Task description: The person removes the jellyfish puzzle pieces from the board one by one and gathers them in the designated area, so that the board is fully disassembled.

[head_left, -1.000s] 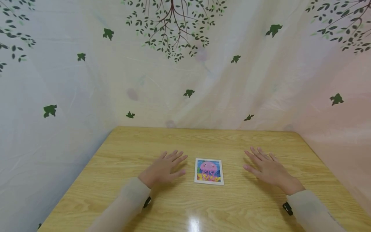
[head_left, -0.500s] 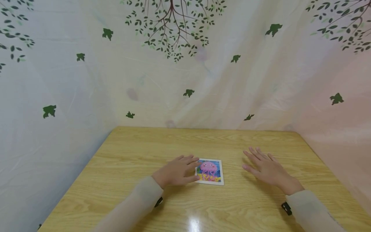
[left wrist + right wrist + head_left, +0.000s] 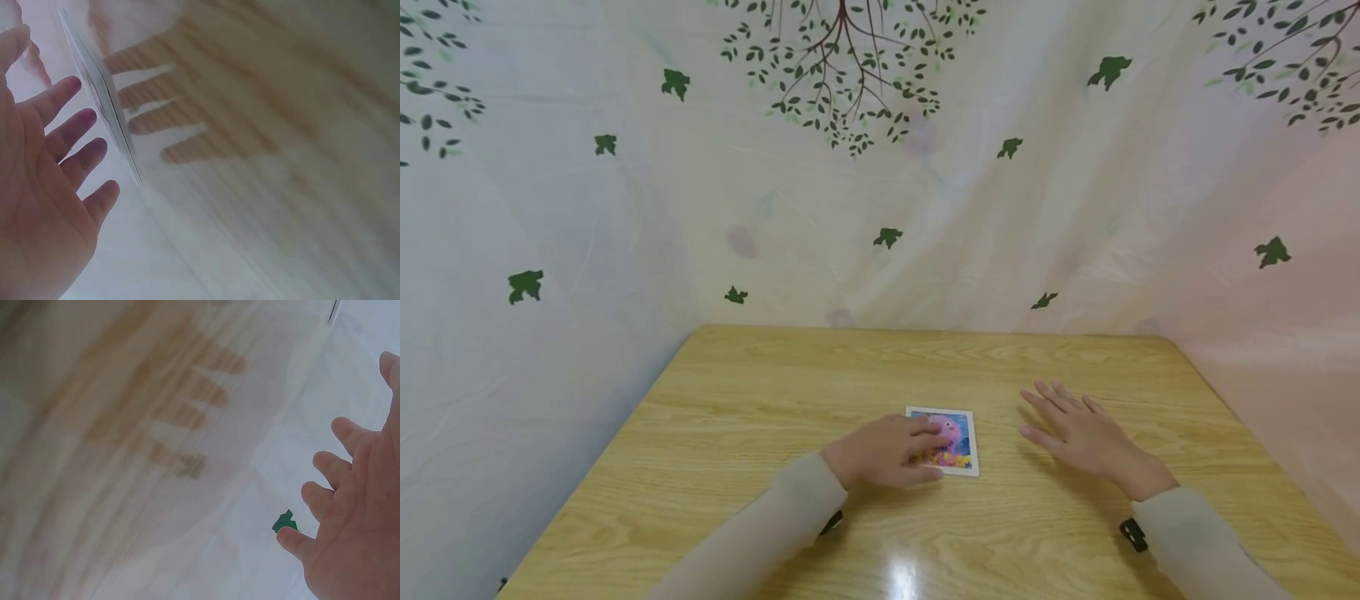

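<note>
A square jellyfish picture card point(image 3: 964, 446) with a white border lies flat on the wooden table. Over its left part hovers my left hand point(image 3: 883, 450), fingers spread and loosely bent, hiding some of the picture. The left wrist view shows the card's thin, layered edge point(image 3: 119, 128), with the fingertips of the left hand point(image 3: 47, 181) a small gap away from it. To the right of the card, my right hand point(image 3: 1082, 437) is held above the table, fingers apart and holding nothing. A corner of the card point(image 3: 334, 311) peeks into the right wrist view.
The wooden table point(image 3: 820, 367) has rounded far corners. Pale cloth point(image 3: 805, 208) printed with branches and green birds hangs behind it and along both sides. Dark bands point(image 3: 1133, 535) show at both wrists below the sleeves.
My left hand has moved right, from beside the card to over its left part. The right hand has shifted slightly left. The card has stayed in place.
</note>
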`<state>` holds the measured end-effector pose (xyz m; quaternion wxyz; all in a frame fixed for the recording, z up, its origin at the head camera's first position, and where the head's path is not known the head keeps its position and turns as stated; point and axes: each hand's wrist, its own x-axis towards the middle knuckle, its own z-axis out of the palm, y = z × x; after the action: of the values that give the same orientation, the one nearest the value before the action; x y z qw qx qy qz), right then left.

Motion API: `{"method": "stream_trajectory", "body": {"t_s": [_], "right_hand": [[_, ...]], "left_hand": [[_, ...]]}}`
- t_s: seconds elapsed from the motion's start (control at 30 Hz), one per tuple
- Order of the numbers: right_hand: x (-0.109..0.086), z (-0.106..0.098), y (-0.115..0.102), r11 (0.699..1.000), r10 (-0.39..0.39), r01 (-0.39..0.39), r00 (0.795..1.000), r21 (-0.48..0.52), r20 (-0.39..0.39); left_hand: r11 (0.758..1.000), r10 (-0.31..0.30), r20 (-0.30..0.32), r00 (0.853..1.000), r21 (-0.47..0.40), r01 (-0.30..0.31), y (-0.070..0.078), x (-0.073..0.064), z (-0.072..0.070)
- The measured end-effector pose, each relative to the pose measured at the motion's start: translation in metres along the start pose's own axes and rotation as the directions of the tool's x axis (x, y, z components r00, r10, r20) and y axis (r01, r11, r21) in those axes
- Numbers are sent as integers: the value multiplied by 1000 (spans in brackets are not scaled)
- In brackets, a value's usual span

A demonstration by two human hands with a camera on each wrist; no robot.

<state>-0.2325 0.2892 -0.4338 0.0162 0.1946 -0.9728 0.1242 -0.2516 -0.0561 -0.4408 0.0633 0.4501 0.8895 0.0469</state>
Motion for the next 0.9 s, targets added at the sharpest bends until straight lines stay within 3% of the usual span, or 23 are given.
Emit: {"method": "stream_trajectory", "body": {"t_s": [0.4, 0.7, 0.9], "right_hand": [[7, 4, -11, 999, -24, 25, 1000, 47, -12], [16, 12, -18, 983, -132, 139, 989, 120, -58], [26, 14, -26, 968, -164, 172, 985, 183, -60]], "left_hand": [[1000, -4, 26, 1000, -24, 5, 6, 3, -2], [997, -19, 50, 999, -69, 22, 5, 4, -2], [998, -24, 82, 996, -57, 28, 4, 6, -1]]}}
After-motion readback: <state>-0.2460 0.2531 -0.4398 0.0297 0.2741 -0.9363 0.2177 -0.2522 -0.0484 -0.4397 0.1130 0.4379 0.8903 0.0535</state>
